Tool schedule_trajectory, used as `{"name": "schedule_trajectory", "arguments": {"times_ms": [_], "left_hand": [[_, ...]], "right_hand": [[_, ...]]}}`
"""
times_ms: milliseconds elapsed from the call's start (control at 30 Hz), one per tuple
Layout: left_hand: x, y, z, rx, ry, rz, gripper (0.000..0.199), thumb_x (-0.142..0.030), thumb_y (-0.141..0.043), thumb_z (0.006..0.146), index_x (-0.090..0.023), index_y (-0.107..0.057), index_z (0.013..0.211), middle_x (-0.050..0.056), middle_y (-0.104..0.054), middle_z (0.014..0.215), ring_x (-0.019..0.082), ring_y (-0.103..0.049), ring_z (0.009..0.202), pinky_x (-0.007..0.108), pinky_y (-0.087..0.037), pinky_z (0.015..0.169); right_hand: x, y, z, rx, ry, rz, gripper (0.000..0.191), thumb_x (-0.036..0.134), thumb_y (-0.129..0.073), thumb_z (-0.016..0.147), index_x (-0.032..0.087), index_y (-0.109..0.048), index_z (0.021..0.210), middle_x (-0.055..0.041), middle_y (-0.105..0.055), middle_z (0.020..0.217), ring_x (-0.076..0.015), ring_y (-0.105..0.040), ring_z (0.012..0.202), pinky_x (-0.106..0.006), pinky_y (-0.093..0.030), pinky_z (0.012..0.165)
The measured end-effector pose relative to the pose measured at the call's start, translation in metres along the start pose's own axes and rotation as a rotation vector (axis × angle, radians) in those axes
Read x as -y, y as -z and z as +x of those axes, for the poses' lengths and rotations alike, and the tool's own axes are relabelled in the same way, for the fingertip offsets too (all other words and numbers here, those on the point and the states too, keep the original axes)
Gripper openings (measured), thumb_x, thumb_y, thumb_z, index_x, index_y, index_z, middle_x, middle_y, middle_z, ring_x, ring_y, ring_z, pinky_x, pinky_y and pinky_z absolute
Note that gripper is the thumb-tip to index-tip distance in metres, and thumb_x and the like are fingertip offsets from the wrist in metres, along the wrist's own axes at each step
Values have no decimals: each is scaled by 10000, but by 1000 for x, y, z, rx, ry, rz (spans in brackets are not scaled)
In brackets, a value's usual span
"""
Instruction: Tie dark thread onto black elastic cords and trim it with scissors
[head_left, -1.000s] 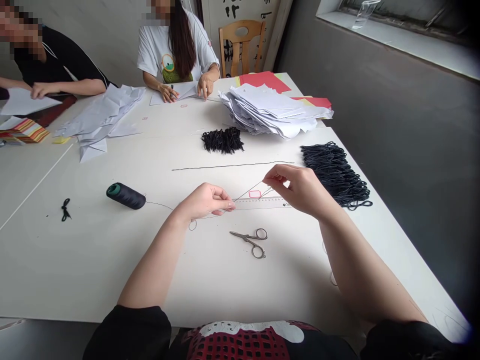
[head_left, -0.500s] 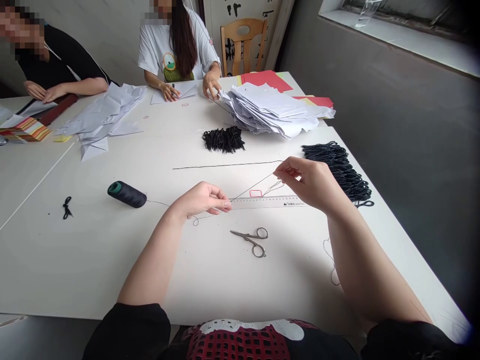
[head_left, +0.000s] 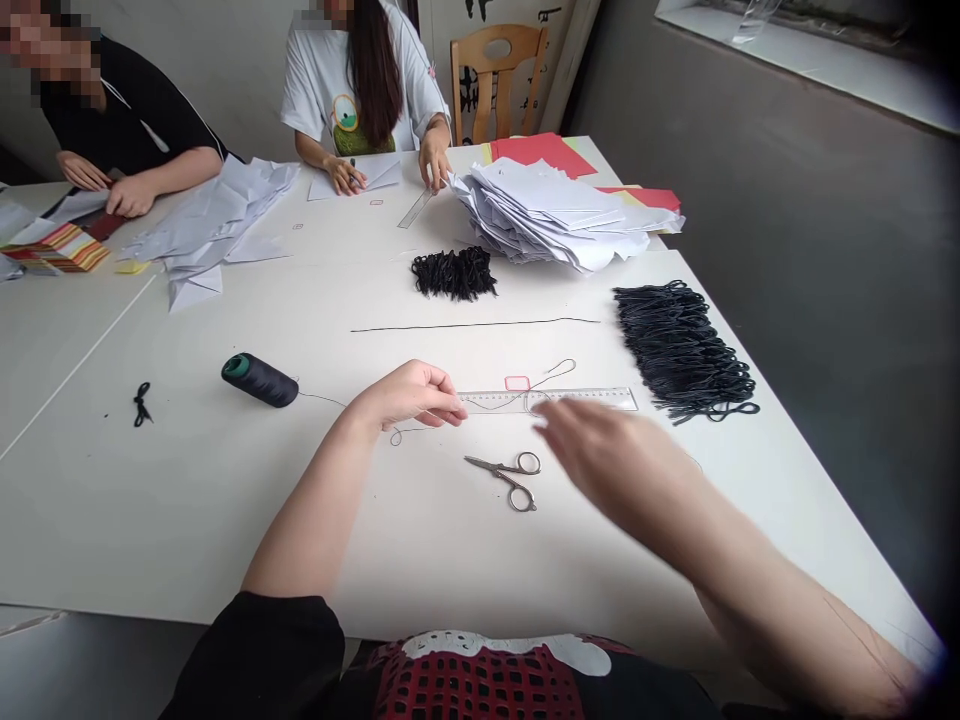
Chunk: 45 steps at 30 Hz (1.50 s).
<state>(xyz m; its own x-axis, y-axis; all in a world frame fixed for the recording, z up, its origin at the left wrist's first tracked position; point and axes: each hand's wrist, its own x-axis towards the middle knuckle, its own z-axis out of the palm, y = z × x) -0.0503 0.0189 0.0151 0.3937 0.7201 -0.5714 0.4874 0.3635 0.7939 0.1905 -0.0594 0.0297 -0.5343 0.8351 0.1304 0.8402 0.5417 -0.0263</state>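
small workroom, people around a shared white table [head_left: 180, 510]

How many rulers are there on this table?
2: the near ruler, just beyond the scissors, and the far ruler, at the white-shirted person's hand. The paper pile might hide more.

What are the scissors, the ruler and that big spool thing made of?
The scissors look like shiny metal, silvery with bright glints. The ruler is probably smooth clear plastic, since the white table shows through. The spool seems wound with dark, matte thread; its green end could be plastic.
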Motion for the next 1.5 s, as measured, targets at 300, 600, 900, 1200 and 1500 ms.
{"name": "schedule_trajectory", "arguments": {"times_ms": [300,600,900,1200,1500], "left_hand": [[-1,-5,2,-6,19,-34,153,-270,-707,720,-160,-607,684,86,-764,891,203,-721,914,276,-536,774],[1,-10,4,1,-1,-45,138,-257,-704,718,-161,-612,679,87,-764,897,206,-717,926,284,-538,788],[3,-10,7,-5,-18,-40,123,-255,-717,701,-167,-633,684,82,-761,897,202,-702,946,281,-540,796],[4,-10,7,15,-29,-37,123,-264,-707,705,-170,-628,695,82,-763,900,210,-706,954,284,-535,800],[5,-9,8,14,-30,-48,137,-269,-739,663,-175,-640,681,84,-762,864,218,-716,885,287,-538,762]], "right_hand": [[47,-78,-51,56,129,-297,531,-93,-405,769,80,-577,1241,-193,-672,1106,-159,-648,658,-261,-500,517],[23,-54,-15,303,2,344,101,176,-545,881,195,-561,979,-43,-602,937,-136,-559,572,-278,-389,499],[17,-54,-1,297,-148,721,247,438,-573,903,198,-512,908,-33,-575,908,-142,-555,679,-299,-463,640],[16,-59,5,281,-148,833,227,394,-571,922,192,-506,838,-24,-560,854,-115,-487,647,-261,-412,603],[14,-61,4,274,-116,836,202,350,-557,933,189,-505,822,-18,-557,828,-111,-471,625,-250,-396,595]]}}
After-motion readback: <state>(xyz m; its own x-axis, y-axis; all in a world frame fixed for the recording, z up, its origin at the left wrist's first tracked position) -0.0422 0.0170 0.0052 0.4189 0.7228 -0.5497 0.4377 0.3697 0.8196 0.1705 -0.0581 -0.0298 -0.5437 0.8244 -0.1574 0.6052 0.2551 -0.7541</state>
